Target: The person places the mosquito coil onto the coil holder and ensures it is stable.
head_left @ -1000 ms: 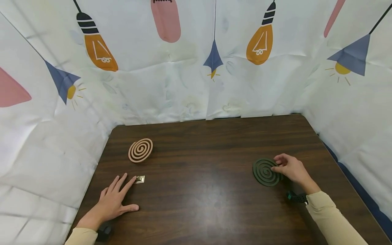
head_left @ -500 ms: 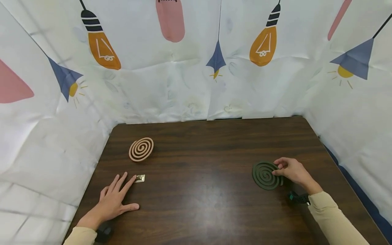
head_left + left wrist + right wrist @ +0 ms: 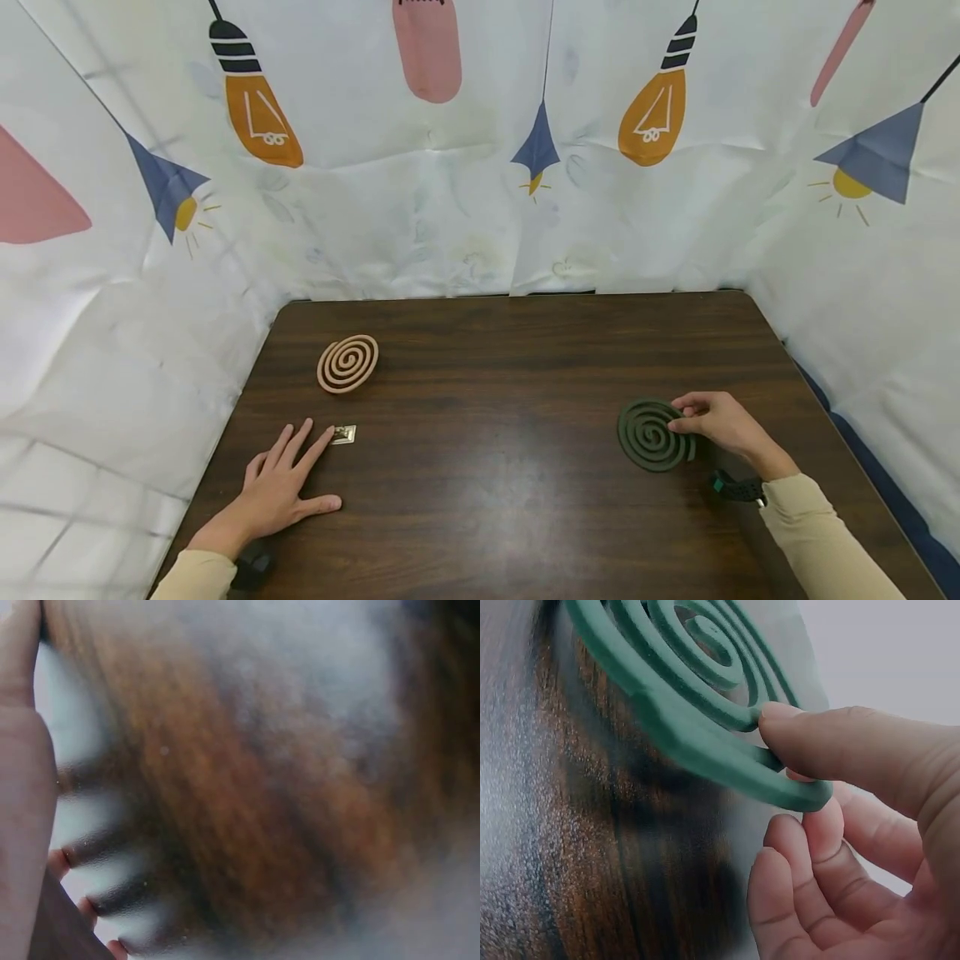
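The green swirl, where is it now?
In the head view, the green swirl is toward the right of the table, its right edge pinched by the right hand.

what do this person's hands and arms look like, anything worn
The left hand and right hand are ungloved. The left sleeve and right sleeve are long and pale beige. A black strap with a green mark circles the right wrist; a dark device sits at the left.

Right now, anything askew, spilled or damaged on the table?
No spill or damage visible. Only the green coil looks a bit askew: its right edge is raised off the table, pinched by the right hand, so likely just handling.
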Tool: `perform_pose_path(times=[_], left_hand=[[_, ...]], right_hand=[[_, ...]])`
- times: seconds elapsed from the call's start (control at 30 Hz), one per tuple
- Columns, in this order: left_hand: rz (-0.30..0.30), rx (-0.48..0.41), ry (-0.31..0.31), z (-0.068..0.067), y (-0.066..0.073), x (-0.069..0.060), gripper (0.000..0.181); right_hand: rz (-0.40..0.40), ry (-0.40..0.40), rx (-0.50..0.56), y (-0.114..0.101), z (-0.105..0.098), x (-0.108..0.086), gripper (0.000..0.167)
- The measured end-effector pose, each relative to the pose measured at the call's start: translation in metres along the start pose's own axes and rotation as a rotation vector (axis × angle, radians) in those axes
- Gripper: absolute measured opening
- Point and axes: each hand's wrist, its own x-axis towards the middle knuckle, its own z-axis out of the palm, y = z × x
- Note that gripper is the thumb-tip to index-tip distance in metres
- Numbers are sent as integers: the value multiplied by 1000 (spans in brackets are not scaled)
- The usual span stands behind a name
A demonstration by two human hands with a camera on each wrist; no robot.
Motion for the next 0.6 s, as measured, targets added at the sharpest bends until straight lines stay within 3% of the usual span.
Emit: perform_pose_path(times=[0.23,0.4,0.6], left_hand=[[-4,-31,-6,-1,0,1,108],[-6,-28,-9,-1,0,1,108],[-1,-34,-16,0,1,-1,108]], right_hand=[[-20,19,48,1,0,0,55],[-26,-10,103,2,1,-1,54],[-24,-90,326,6,4,0,50]])
